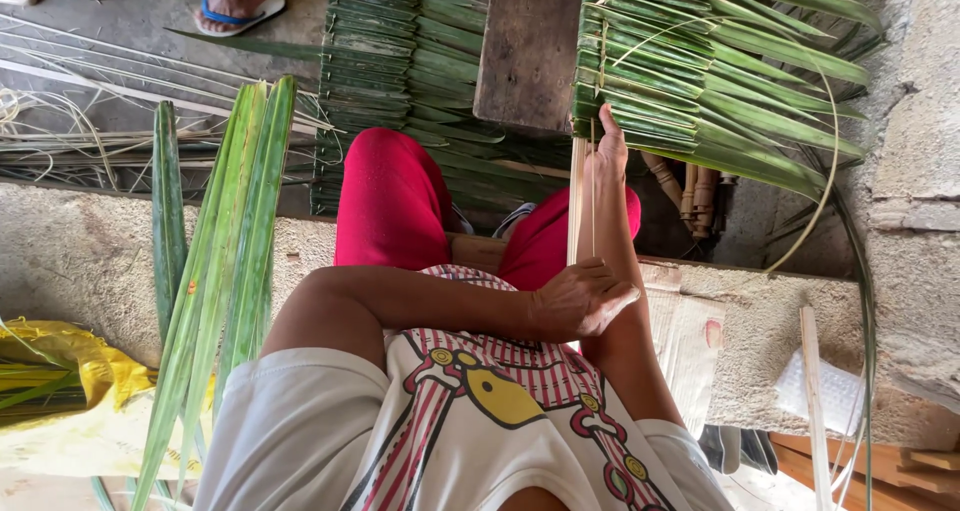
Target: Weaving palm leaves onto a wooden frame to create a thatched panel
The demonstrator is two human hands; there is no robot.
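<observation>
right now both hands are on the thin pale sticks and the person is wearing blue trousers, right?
Not quite: the trousers are pinkish red, not blue, as the head view shows. The left hand and right hand do grip the thin pale sticks.

Soft even daylight, no hard shadows. Concrete at right edge pale, near washed out. Focus sharp across frame; slight wide-angle stretch at corners. No motion blur.

Both hands (585, 296) hold pale slats (579, 196) under woven leaves (700, 71).
</observation>
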